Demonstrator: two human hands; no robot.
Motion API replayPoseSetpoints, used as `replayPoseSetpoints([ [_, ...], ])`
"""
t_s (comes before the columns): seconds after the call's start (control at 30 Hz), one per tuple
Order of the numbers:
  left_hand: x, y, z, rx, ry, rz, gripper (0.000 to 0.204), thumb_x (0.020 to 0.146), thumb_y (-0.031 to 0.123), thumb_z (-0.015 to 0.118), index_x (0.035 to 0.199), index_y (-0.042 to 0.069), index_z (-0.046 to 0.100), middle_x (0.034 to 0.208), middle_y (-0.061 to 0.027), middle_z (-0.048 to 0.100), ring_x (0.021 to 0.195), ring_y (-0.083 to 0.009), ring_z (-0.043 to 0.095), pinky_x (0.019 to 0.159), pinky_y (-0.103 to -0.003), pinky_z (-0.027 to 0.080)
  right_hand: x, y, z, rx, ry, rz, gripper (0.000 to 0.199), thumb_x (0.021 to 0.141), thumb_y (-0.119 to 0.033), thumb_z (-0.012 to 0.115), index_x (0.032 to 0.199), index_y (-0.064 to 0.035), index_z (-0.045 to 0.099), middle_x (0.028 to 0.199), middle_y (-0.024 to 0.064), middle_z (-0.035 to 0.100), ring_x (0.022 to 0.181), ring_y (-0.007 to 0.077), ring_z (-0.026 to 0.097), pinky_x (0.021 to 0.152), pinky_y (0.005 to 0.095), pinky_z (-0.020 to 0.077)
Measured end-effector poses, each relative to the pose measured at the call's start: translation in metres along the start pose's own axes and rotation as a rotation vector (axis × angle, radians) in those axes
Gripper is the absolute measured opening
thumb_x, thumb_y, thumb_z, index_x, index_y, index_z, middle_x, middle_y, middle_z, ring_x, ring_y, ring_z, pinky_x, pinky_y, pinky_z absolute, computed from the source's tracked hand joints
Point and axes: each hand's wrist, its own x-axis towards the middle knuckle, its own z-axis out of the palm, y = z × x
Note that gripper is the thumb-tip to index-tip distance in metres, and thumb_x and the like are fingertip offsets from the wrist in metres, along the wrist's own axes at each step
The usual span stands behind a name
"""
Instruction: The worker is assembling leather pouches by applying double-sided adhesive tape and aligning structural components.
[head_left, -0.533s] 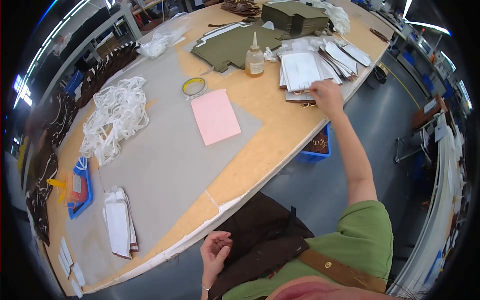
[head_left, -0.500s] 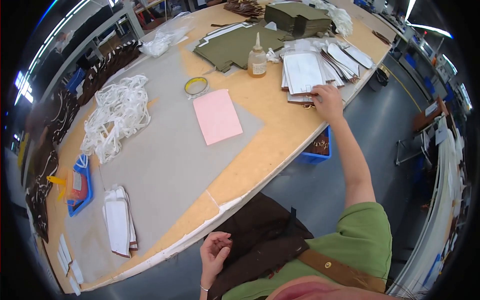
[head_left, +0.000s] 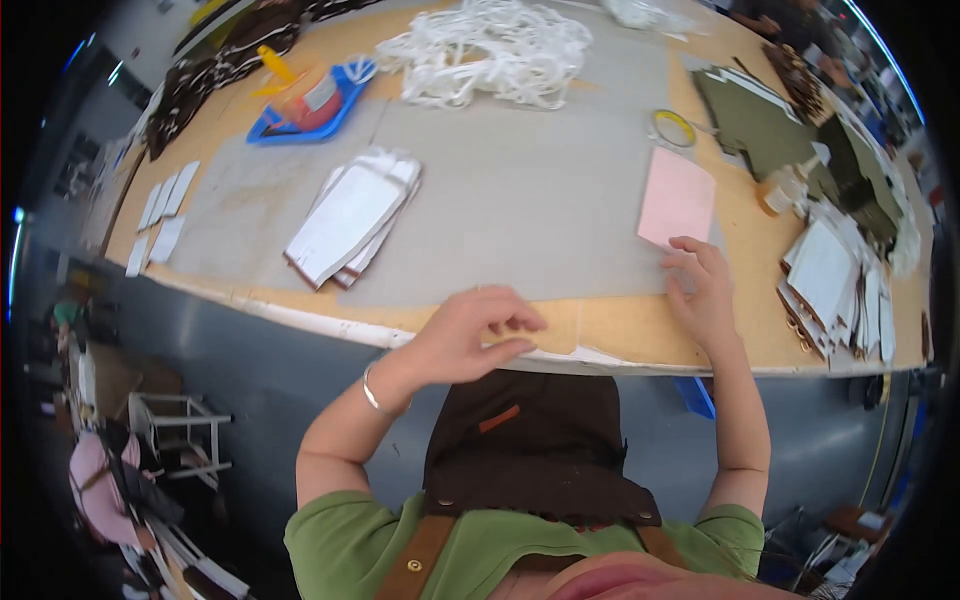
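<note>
My left hand (head_left: 478, 330) hangs over the table's front edge, its fingers loosely curled and apart, with nothing in it. Just below the lower corner of a pink pad (head_left: 678, 197) is my right hand (head_left: 703, 290). Its fingers are bent and apart, and I see nothing between them. Whether a fingertip touches the pad I cannot tell. To the left of my left hand lies a small pile of white-faced pieces with brown edges (head_left: 350, 220). More white-faced pieces with brown edges (head_left: 825, 265) are stacked at the right, apart from my right hand.
White tangled strips (head_left: 490, 50) lie at the back. A blue tray (head_left: 345, 105) carries an orange-red container (head_left: 308, 98). A yellow-lined tape roll (head_left: 673, 128), an amber bottle (head_left: 775, 192) and olive sheets (head_left: 745, 115) are at the right. A blue bin (head_left: 695, 397) sits below the edge.
My view has swung left. My right hand has left the right-hand stack of white-faced pieces and come near the pink pad. My left hand has risen from my lap to the table edge.
</note>
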Motion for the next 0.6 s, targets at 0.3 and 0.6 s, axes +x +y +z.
replayPoseSetpoints([
  [0.3,0.118,-0.080,-0.076,0.451,0.278,-0.125,0.034,0.074,0.014,0.068,0.105,0.007,0.057,0.104,-0.0087,0.056,0.095,-0.0225,0.054,0.082,-0.034,0.045,0.081,-0.057,0.052,0.267,-0.190,-0.243,0.021,0.067,0.001,0.061,0.086,-0.0070,0.059,0.101,0.0085,0.058,0.092,0.0269,0.055,0.078,0.0358,0.0444],
  [0.6,0.198,-0.120,-0.096,0.647,0.771,-0.250,0.058,0.070,0.018,0.071,0.122,0.011,0.044,0.127,-0.0115,0.038,0.118,-0.0348,0.035,0.099,-0.044,0.030,0.196,-0.034,0.091,0.447,-0.102,0.257,0.023,0.078,-0.008,0.058,0.101,-0.0048,0.061,0.096,0.0096,0.061,0.071,0.0172,0.060,0.063,0.0303,0.0486],
])
